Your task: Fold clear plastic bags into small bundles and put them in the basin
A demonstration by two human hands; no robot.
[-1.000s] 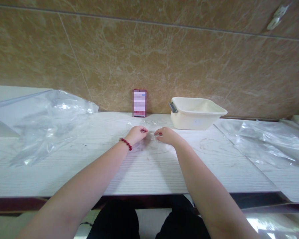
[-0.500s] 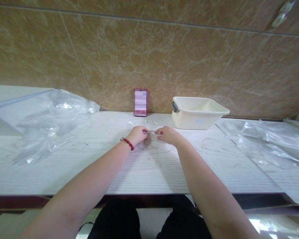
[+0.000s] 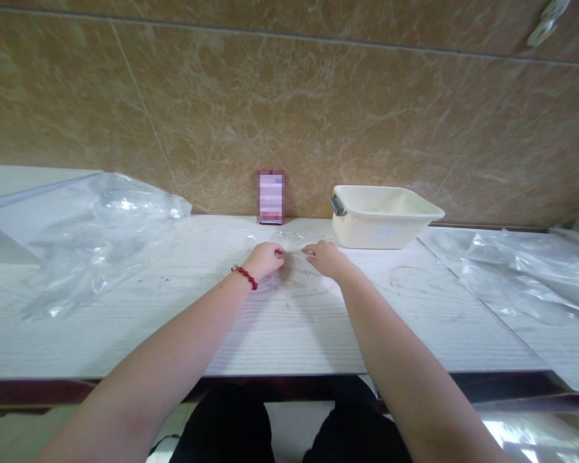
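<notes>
Both of my hands are low over the table, a short gap apart, working at a thin clear plastic film that is hard to see against the white surface. My left hand, with a red bead bracelet at its wrist, has thumb and fingers curled together on the film's left side. At the other side, my right hand has its thumb and forefinger close together at the film. The film's full outline cannot be made out.
Behind my hands a phone leans on the brown tiled wall. A cream plastic tub with a grey handle stands at the back right. Clear plastic sheets lie in heaps at the left and right of the white table.
The bunched fold of film between my fingers has flattened and shows less. My right fingertips have parted a little. Both hands stay in nearly the same place.
</notes>
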